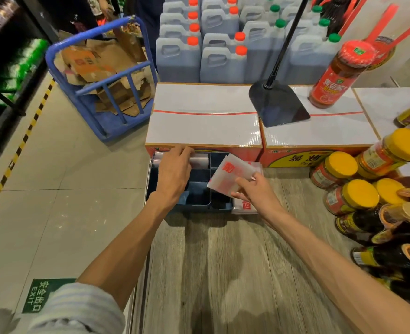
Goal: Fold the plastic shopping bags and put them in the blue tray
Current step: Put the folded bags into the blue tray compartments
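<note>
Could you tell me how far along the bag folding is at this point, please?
Done: folded bags already sit in the blue tray's far compartment, where the left hand reaches. In hand: the right hand holds a folded bag above the tray. Left: more bags lie beside the tray.

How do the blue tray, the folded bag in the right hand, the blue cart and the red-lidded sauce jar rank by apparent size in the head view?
1. Blue cart, largest, though farther off.
2. Blue tray, partly hidden by the left hand.
3. Red-lidded sauce jar and folded bag, held in the right hand: look alike, so unranked.
</note>
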